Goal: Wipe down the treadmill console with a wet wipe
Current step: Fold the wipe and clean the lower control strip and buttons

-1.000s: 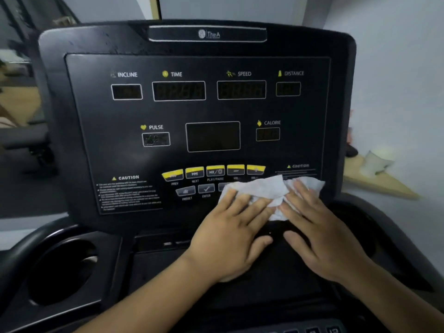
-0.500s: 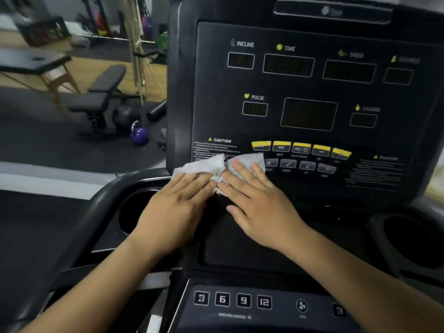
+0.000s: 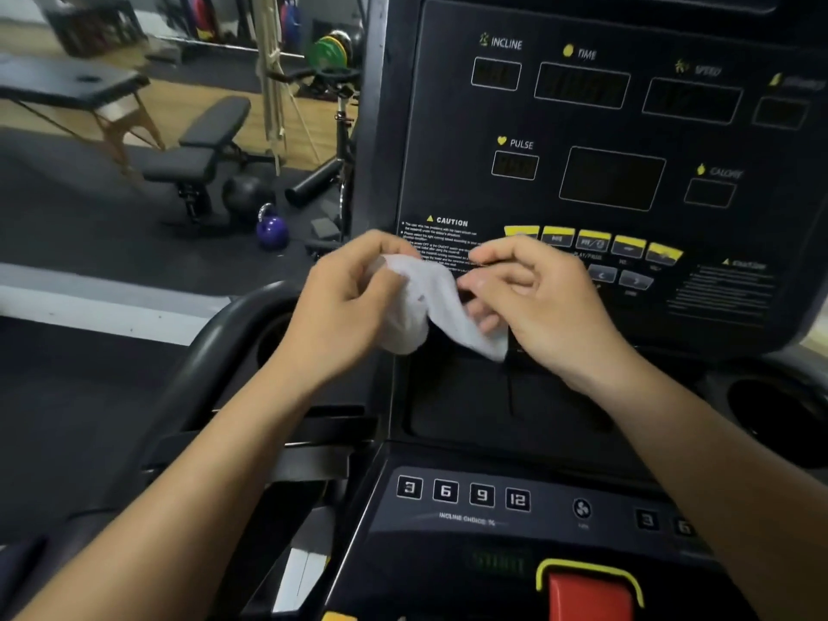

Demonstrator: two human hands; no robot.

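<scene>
The black treadmill console fills the upper right, with dark displays and a row of yellow buttons. A crumpled white wet wipe hangs in the air in front of the console's lower left corner, off the surface. My left hand pinches its left end. My right hand grips its right end with curled fingers. Part of the wipe is hidden inside both hands.
A lower panel has number keys, and a red stop button sits at the bottom. Cup holders lie at left and right. Beyond the left handrail stand a weight bench and a purple kettlebell.
Both hands slid the wipe leftward along the console's lower edge, then lifted it off the panel. Flat palms have become curled fingers gripping the bunched wipe between them.
</scene>
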